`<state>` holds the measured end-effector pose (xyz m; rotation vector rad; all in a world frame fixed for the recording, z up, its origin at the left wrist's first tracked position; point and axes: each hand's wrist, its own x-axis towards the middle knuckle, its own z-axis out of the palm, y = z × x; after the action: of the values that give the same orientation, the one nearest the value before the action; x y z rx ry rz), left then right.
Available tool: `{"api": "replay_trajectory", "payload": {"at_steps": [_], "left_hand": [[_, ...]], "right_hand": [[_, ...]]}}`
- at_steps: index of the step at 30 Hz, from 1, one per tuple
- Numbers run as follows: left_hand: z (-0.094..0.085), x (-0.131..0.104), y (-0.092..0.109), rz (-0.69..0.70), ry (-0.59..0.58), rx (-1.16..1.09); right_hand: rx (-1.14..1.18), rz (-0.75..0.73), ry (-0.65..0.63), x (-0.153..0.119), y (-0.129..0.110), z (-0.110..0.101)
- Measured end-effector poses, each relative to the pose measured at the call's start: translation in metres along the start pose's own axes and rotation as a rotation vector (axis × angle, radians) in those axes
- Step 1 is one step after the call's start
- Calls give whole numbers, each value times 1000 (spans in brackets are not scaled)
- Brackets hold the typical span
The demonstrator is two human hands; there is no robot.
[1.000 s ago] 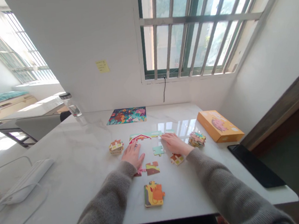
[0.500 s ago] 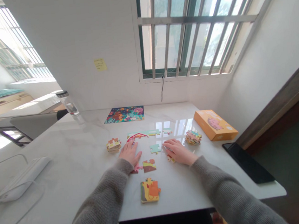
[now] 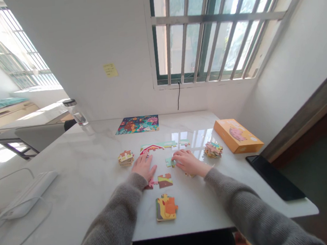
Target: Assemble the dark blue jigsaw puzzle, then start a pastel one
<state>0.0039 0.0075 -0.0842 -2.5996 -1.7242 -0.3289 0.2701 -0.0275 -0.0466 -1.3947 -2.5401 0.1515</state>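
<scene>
My left hand (image 3: 144,167) lies with spread fingers on the table, just below a red barn puzzle piece (image 3: 152,148) and over part of a pink piece (image 3: 150,184). My right hand (image 3: 188,162) has its fingertips on a light green piece (image 3: 169,162); another piece is partly hidden under that palm. A joined row of pieces (image 3: 170,144) runs above both hands. Nearer me are a brown and green piece (image 3: 165,180) and a small stack topped by a yellow and orange piece (image 3: 166,208). Piles of pieces stand left (image 3: 125,158) and right (image 3: 212,149).
An orange box (image 3: 237,135) and a black tablet-like slab (image 3: 274,177) lie at the right. A colourful picture sheet (image 3: 137,124) is by the wall. At the left are a bottle (image 3: 76,112) and a white power strip (image 3: 28,195) with cables.
My right hand has moved left onto the light green piece. My left hand has stayed in about the same place. The view has shifted slightly.
</scene>
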Motion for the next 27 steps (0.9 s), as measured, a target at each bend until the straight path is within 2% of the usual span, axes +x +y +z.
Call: {"api": "replay_trajectory", "payload": {"at_steps": [6, 10, 13, 16, 21, 27], "left_hand": [[0, -1, 2, 11, 32, 25], [-2, 10, 7, 203, 1, 6], [-5, 28, 16, 359, -37, -7], [-8, 52, 29, 442, -65, 30], [-6, 84, 56, 484, -119, 101], [-1, 94, 78, 463, -191, 138]], "right_hand": [[18, 28, -38, 7, 0, -5], [-20, 25, 4, -3, 4, -2], [1, 30, 37, -14, 7, -1], [58, 42, 48, -21, 9, -3], [74, 58, 49, -24, 10, -3], [69, 50, 58, -25, 12, -1]]}}
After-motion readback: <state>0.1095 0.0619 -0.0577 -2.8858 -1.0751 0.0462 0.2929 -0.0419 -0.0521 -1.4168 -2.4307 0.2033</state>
